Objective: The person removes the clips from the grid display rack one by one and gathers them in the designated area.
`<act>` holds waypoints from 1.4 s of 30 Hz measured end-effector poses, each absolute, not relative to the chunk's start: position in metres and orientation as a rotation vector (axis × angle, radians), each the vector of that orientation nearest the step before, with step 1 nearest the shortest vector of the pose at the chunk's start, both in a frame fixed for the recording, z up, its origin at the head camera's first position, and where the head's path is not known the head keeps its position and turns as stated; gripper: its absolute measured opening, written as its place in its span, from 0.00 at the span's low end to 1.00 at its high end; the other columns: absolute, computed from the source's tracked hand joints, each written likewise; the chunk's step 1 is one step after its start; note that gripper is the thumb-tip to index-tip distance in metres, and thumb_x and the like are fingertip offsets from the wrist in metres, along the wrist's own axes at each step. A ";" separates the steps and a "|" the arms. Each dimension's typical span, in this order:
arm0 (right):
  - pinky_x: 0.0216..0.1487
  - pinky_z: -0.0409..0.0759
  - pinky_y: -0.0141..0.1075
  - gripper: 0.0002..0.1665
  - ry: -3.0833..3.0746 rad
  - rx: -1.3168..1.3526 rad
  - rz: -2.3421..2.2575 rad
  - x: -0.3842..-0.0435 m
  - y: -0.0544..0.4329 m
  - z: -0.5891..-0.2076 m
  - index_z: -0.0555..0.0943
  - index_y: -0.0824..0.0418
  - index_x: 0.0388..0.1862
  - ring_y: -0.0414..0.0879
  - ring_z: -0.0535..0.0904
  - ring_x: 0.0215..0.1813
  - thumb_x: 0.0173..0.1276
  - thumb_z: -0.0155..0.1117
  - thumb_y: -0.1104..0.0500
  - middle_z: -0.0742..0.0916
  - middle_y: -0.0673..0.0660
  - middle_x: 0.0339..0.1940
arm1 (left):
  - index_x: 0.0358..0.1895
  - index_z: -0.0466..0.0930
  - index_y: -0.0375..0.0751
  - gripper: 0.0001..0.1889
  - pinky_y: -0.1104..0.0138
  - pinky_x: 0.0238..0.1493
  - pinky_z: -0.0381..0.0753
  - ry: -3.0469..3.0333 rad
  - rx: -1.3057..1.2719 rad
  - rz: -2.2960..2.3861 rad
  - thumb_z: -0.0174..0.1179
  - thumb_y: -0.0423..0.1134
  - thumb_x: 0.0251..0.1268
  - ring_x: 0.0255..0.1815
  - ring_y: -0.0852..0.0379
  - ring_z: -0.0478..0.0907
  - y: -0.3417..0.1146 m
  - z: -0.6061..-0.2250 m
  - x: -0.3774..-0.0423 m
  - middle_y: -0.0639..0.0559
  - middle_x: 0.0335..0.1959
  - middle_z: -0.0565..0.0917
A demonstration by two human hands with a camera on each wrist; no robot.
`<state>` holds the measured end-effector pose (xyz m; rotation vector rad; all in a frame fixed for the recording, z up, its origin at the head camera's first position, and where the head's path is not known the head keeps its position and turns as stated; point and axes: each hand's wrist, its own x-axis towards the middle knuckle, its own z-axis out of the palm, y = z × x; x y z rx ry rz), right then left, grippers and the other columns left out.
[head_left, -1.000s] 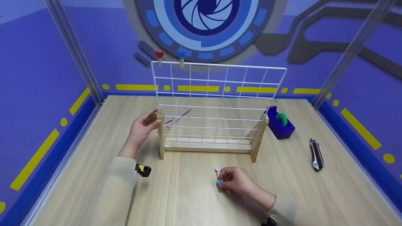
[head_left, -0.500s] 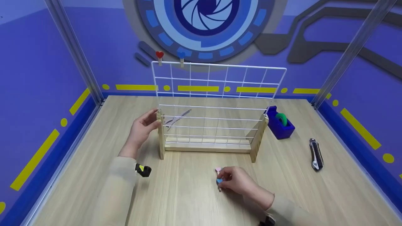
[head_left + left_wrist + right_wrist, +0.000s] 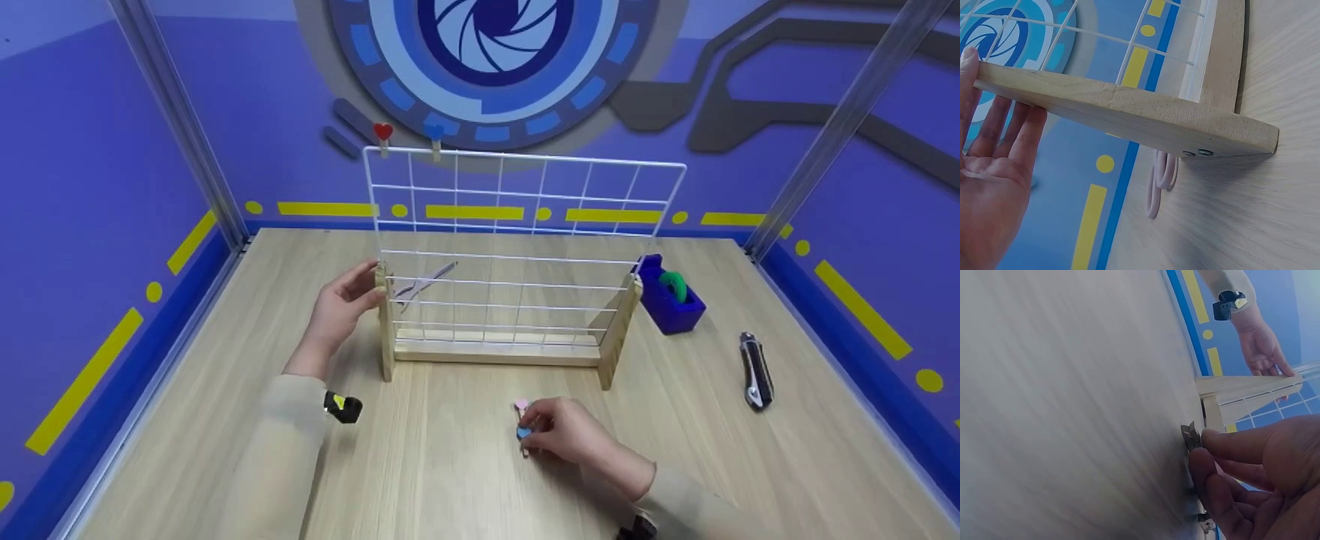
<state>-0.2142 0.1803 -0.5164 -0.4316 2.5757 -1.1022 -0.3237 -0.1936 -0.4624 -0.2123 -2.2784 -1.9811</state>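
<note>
Your two bare hands work at a pale wooden table. Your right hand, low and a little right of centre, has thumb and fingertips drawn together, pinching a small light-blue heart clip at the near side of the table; whether the clip touches the wood you cannot tell from here. In the right wrist view your fingers are curled in close around it. Just beyond that clip lies a pink heart clip, partly behind your fingertips. Your left hand grips the left wooden upright near its top, thumb on one face and fingers on the other, with the palm free of the wood. That upright belongs to a stand holding a white wire grid, which leans back and rises above the table. On the grid's top rail, near its left corner, sit a red heart clip and, to its right, a blue heart clip. Behind the grid, near your left hand, lies a metal tool. Right of the stand is a dark-blue tape dispenser with a green roll, and nearer you a utility knife.
</note>
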 end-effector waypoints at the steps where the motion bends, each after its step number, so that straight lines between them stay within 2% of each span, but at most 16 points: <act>1: 0.24 0.75 0.27 0.07 2.575 -0.442 -1.114 -0.214 0.181 -0.516 0.87 0.57 0.38 0.39 0.78 0.27 0.62 0.76 0.64 0.85 0.48 0.27 | 0.75 0.70 0.42 0.30 0.77 0.58 0.82 -2.281 -0.213 -1.978 0.66 0.38 0.71 0.59 0.64 0.78 -0.194 -0.462 -0.324 0.39 0.67 0.78; 6: 0.23 0.73 0.26 0.06 2.602 -0.558 -1.170 -0.214 0.186 -0.510 0.88 0.61 0.37 0.36 0.76 0.26 0.62 0.74 0.67 0.86 0.50 0.26 | 0.75 0.70 0.44 0.31 0.78 0.59 0.81 -2.299 -0.213 -1.963 0.66 0.41 0.72 0.61 0.62 0.78 -0.195 -0.463 -0.323 0.40 0.68 0.78; 10: 0.25 0.74 0.26 0.06 2.629 -0.633 -1.191 -0.213 0.189 -0.501 0.87 0.64 0.38 0.34 0.76 0.27 0.61 0.74 0.68 0.86 0.52 0.26 | 0.75 0.70 0.44 0.30 0.77 0.60 0.81 -2.293 -0.215 -1.968 0.65 0.40 0.72 0.65 0.56 0.77 -0.195 -0.462 -0.322 0.40 0.69 0.78; 15: 0.25 0.77 0.27 0.08 2.610 -0.632 -1.207 -0.214 0.192 -0.484 0.86 0.65 0.42 0.38 0.81 0.26 0.65 0.73 0.65 0.88 0.53 0.27 | 0.76 0.69 0.43 0.30 0.77 0.59 0.81 -2.292 -0.207 -1.987 0.65 0.39 0.72 0.68 0.51 0.75 -0.195 -0.462 -0.322 0.41 0.70 0.77; 23: 0.25 0.79 0.27 0.08 2.654 -0.676 -1.243 -0.216 0.194 -0.450 0.87 0.61 0.45 0.38 0.81 0.28 0.67 0.72 0.63 0.88 0.53 0.29 | 0.75 0.70 0.45 0.29 0.76 0.60 0.82 -2.287 -0.203 -1.999 0.64 0.39 0.73 0.67 0.52 0.76 -0.195 -0.462 -0.323 0.42 0.69 0.77; 31: 0.37 0.84 0.27 0.09 2.716 -0.792 -1.267 -0.217 0.191 -0.413 0.87 0.58 0.47 0.37 0.82 0.34 0.69 0.72 0.61 0.88 0.52 0.35 | 0.75 0.70 0.45 0.30 0.76 0.59 0.82 -2.301 -0.205 -1.981 0.65 0.41 0.72 0.66 0.53 0.76 -0.194 -0.463 -0.323 0.43 0.69 0.78; 38: 0.41 0.85 0.29 0.10 2.765 -0.852 -1.268 -0.218 0.183 -0.378 0.88 0.57 0.49 0.39 0.83 0.38 0.69 0.72 0.59 0.90 0.51 0.37 | 0.76 0.69 0.44 0.32 0.76 0.59 0.82 -2.306 -0.210 -1.961 0.65 0.43 0.72 0.65 0.55 0.76 -0.194 -0.462 -0.323 0.42 0.69 0.78; 42: 0.41 0.85 0.29 0.10 2.763 -0.879 -1.314 -0.221 0.178 -0.361 0.88 0.57 0.48 0.40 0.83 0.39 0.69 0.73 0.60 0.90 0.52 0.38 | 0.76 0.69 0.43 0.31 0.76 0.58 0.82 -2.282 -0.204 -1.987 0.65 0.40 0.72 0.62 0.59 0.77 -0.194 -0.462 -0.322 0.40 0.69 0.78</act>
